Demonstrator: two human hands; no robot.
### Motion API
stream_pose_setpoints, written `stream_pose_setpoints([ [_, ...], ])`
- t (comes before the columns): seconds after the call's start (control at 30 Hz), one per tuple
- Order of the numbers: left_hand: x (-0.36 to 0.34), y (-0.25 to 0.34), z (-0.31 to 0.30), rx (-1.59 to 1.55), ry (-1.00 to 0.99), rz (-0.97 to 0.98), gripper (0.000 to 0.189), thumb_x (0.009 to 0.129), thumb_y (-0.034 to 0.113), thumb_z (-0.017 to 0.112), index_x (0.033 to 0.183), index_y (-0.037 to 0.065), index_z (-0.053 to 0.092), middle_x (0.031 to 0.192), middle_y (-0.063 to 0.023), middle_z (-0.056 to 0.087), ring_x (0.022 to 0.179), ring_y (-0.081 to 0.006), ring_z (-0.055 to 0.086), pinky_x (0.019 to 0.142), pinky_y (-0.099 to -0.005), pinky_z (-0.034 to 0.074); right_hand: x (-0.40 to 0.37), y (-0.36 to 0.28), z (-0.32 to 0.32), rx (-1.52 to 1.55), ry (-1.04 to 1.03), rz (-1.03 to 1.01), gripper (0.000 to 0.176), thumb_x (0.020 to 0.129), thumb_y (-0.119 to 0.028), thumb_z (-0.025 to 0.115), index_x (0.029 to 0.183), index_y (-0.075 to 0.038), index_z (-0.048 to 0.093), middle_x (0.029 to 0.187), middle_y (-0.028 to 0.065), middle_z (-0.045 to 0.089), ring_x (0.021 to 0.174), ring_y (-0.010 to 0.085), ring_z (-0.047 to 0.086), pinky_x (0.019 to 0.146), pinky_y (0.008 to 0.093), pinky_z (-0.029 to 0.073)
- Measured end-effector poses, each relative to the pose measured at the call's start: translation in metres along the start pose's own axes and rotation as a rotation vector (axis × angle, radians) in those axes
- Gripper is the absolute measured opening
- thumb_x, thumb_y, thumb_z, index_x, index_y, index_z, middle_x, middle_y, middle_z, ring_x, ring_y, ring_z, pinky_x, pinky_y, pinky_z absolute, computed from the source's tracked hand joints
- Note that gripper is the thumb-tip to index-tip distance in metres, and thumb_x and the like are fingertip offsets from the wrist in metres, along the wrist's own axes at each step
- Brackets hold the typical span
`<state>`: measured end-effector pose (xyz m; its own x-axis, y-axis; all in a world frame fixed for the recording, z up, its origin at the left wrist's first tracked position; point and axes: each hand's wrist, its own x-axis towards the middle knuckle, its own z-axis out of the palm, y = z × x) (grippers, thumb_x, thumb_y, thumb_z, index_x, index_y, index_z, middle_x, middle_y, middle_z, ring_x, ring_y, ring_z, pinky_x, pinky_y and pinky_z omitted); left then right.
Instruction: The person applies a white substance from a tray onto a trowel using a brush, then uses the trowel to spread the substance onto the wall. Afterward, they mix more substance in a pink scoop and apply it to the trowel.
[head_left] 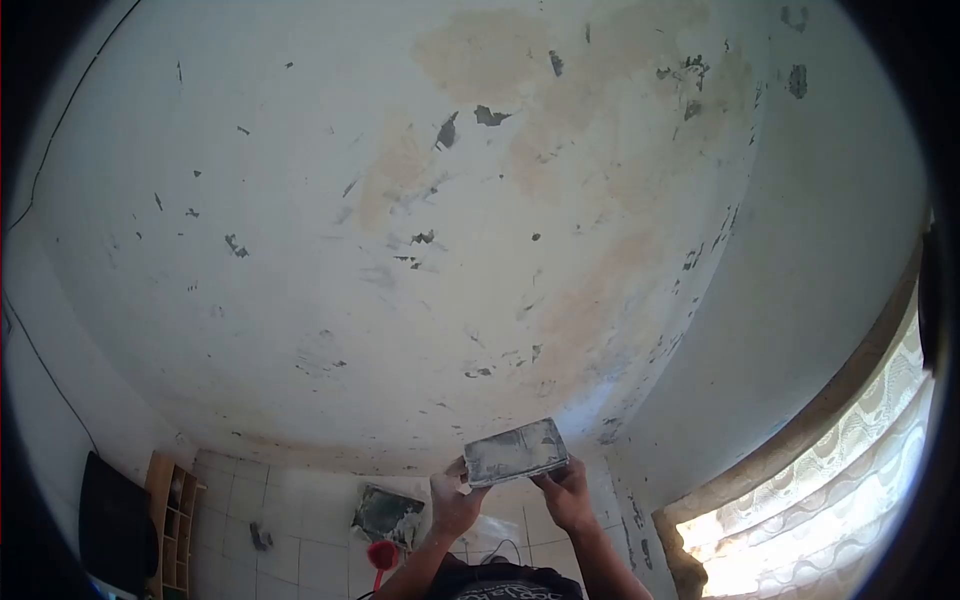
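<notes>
A grey rectangular slab-like object [515,452], streaked with whitish plaster or dust, is held up in front of the wall. My left hand [456,500] grips its left end, and my right hand [568,493] grips the lower right corner. Both hands have fingers closed around its edges; some fingertips are hidden behind it. The exact kind of object cannot be made out. Beyond it rises a pale wall [300,200] with dark chipped spots and pinkish-beige patches.
On the tiled floor [320,530] lie a dark tray-like thing [388,512] with white smears, a red scoop-like item [381,555] and a dark small object [260,536]. A wooden shelf [174,530] and black screen [115,525] stand left. A lace curtain [830,480] hangs right.
</notes>
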<state>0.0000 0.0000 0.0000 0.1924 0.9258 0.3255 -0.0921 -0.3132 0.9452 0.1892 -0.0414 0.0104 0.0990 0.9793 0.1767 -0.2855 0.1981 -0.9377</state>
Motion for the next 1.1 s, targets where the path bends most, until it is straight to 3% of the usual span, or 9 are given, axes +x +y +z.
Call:
stream_pose_setpoints([
  [0.2, -0.026, 0.015, 0.005, 0.088, 0.034, -0.034, 0.033, 0.084, 0.008, 0.077, 0.113, -0.008, 0.07, 0.103, -0.014, 0.075, 0.097, -0.0167, 0.071, 0.088, -0.0304, 0.053, -0.017, 0.008, -0.002, 0.044, 0.025, 0.092, 0.026, 0.093, 0.008, 0.061, 0.119, 0.007, 0.061, 0.115, 0.0108, 0.07, 0.108, 0.0163, 0.064, 0.097, 0.0322, 0.049],
  [0.4, -0.05, 0.031, -0.012, 0.157, 0.08, -0.131, 0.035, 0.085, 0.007, 0.078, 0.116, -0.008, 0.07, 0.106, -0.0133, 0.075, 0.097, -0.0158, 0.07, 0.089, -0.0302, 0.053, -0.019, 0.012, 0.016, 0.045, -0.078, 0.187, 0.024, 0.094, 0.005, 0.063, 0.118, 0.007, 0.061, 0.109, 0.0113, 0.072, 0.105, 0.0167, 0.065, 0.096, 0.0323, 0.05],
  [0.5, -0.065, 0.033, -0.023, 0.132, 0.139, -0.141, 0.033, 0.086, 0.005, 0.077, 0.115, -0.008, 0.071, 0.106, -0.0124, 0.075, 0.097, -0.015, 0.069, 0.089, -0.0299, 0.052, -0.023, 0.016, 0.032, -0.105, -0.149, 0.203, 0.026, 0.096, 0.001, 0.064, 0.121, 0.007, 0.06, 0.113, 0.0119, 0.071, 0.106, 0.0174, 0.065, 0.096, 0.033, 0.05],
  [0.57, -0.072, 0.032, -0.029, 0.042, 0.2, -0.249, 0.031, 0.086, 0.005, 0.078, 0.114, -0.007, 0.071, 0.106, -0.0117, 0.075, 0.097, -0.0146, 0.068, 0.09, -0.0296, 0.051, -0.027, 0.021, 0.045, 0.095, -0.166, 0.143, 0.03, 0.098, -0.004, 0.064, 0.125, 0.007, 0.057, 0.116, 0.012, 0.07, 0.107, 0.0183, 0.065, 0.095, 0.0333, 0.051],
  [0.77, -0.086, 0.03, -0.055, 0.058, 0.195, -0.176, 0.029, 0.086, 0.004, 0.077, 0.112, -0.006, 0.072, 0.104, -0.0107, 0.075, 0.095, -0.0144, 0.069, 0.089, -0.0293, 0.051, -0.041, 0.043, 0.072, 0.123, -0.111, 0.19, 0.03, 0.1, -0.006, 0.061, 0.126, 0.007, 0.056, 0.117, 0.0119, 0.069, 0.108, 0.0192, 0.065, 0.098, 0.0338, 0.05],
  [1.0, -0.121, 0.035, -0.132, 0.07, 0.23, -0.194, 0.026, 0.085, 0.002, 0.074, 0.11, -0.007, 0.071, 0.103, -0.0094, 0.075, 0.094, -0.0137, 0.069, 0.086, -0.0288, 0.052, -0.053, 0.051, 0.134, -0.05, -0.257, 0.155, 0.034, 0.094, 0.004, 0.063, 0.127, 0.006, 0.057, 0.118, 0.0098, 0.068, 0.112, 0.0159, 0.062, 0.099, 0.0314, 0.049],
  [1.1, -0.141, 0.049, -0.177, 0.091, 0.247, -0.108, 0.029, 0.086, 0.0, 0.071, 0.113, -0.007, 0.069, 0.104, -0.0102, 0.075, 0.094, -0.0135, 0.069, 0.085, -0.0285, 0.053, -0.064, 0.053, 0.182, -0.031, -0.279, 0.162, 0.037, 0.091, 0.006, 0.065, 0.128, 0.005, 0.057, 0.117, 0.0089, 0.068, 0.112, 0.0144, 0.062, 0.099, 0.0303, 0.049],
])
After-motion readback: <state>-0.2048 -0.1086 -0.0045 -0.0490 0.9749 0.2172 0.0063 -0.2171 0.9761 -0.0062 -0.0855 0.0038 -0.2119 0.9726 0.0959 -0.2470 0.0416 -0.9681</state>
